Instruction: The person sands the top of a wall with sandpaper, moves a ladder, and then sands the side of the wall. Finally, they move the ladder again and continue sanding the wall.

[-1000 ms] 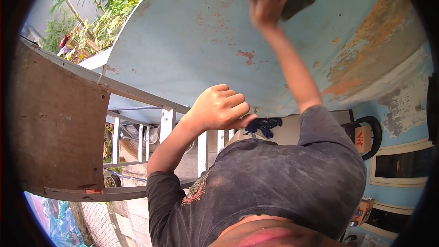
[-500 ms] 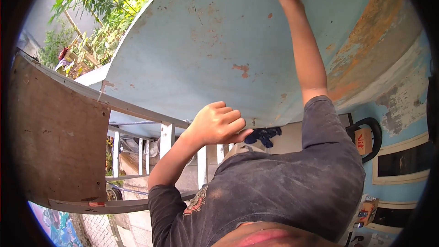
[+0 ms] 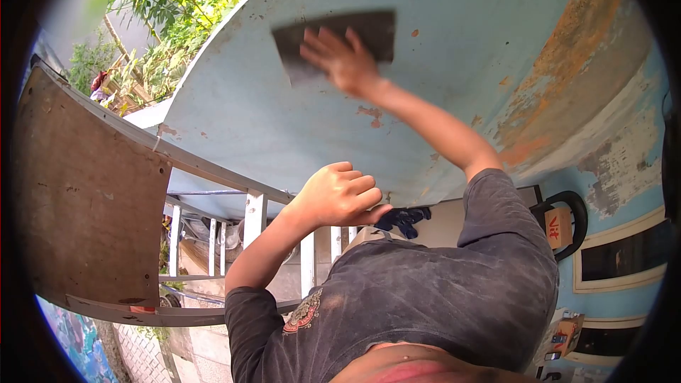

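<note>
My right hand (image 3: 344, 64) lies with spread fingers on a dark sheet of sandpaper (image 3: 383, 37), pressing it against the pale blue painted wall (image 3: 284, 128). Motion slightly smears both the hand and the sheet. Reddish patches of chipped paint show on the wall just below that hand. My left hand (image 3: 339, 193) is a loose fist in front of my chest, apart from the wall. Its palm side is hidden, and nothing sticks out of it.
A brown board (image 3: 92, 191) on a metal frame stands at left, beside white railing bars (image 3: 255, 216). Bare orange and grey patches (image 3: 560, 71) mark the wall at right. A box marked "Vit" (image 3: 558, 228) sits by a black curved object (image 3: 578, 213). Green plants (image 3: 163, 7) grow beyond the wall edge.
My right hand has swept the sandpaper from the upper right across the wall to the left and down. My left hand stays a fist in nearly the same place.
</note>
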The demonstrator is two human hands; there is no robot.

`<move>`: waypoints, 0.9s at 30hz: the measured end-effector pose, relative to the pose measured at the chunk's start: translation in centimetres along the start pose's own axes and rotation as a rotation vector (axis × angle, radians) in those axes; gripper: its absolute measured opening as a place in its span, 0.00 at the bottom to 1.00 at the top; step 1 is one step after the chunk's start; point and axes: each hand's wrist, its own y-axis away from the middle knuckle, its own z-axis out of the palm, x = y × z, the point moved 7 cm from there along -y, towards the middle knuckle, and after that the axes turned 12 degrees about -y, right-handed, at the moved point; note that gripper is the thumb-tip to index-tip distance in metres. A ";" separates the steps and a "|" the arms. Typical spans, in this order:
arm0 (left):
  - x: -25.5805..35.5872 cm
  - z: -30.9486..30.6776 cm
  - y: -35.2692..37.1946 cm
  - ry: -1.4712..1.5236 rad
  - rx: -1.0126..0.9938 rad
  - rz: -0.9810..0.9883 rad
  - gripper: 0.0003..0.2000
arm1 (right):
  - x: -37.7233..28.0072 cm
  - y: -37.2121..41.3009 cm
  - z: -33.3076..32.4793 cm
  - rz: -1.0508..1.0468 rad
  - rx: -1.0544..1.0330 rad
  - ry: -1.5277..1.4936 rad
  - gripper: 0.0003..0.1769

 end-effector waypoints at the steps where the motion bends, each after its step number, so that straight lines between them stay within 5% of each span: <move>1: -0.1 0.1 0.0 -0.006 0.003 -0.001 0.20 | 1.7 -3.7 -4.6 0.082 0.044 0.047 0.42; 4: 0.2 0.7 0.2 -0.004 -0.025 -0.013 0.21 | 5.6 -11.0 -17.5 0.175 0.571 0.071 0.40; 7: 0.2 0.9 0.1 -0.010 -0.037 -0.009 0.21 | 5.1 -11.8 -17.7 0.234 0.594 0.083 0.39; 9: 0.2 0.7 0.1 -0.005 -0.030 -0.001 0.21 | 3.0 -9.1 -10.8 0.191 0.452 0.139 0.41; 13: 0.1 0.3 0.0 -0.002 0.013 0.003 0.21 | -3.7 5.6 7.1 0.101 -0.164 -0.182 0.41; 15: 0.1 -0.2 -0.2 -0.015 0.067 0.009 0.21 | -1.6 9.5 7.4 0.094 -0.349 -0.268 0.40; 17: 0.1 -0.5 -0.2 -0.011 0.044 0.013 0.21 | 1.5 6.8 2.3 0.094 -0.272 -0.149 0.40; 21: -0.4 -0.2 0.0 -0.018 -0.012 -0.016 0.20 | 12.7 -1.6 -15.4 0.053 0.458 0.331 0.38; 22: -0.4 -0.2 0.0 -0.014 -0.006 -0.021 0.20 | 13.7 -3.5 -21.7 0.267 0.559 0.271 0.37; 24: -0.6 0.0 0.1 -0.008 -0.011 -0.024 0.20 | 17.5 -3.9 -25.0 0.301 0.694 0.227 0.34; 27: -0.6 0.3 0.2 -0.004 -0.026 -0.023 0.20 | 15.4 -0.3 -19.6 0.374 0.604 0.268 0.35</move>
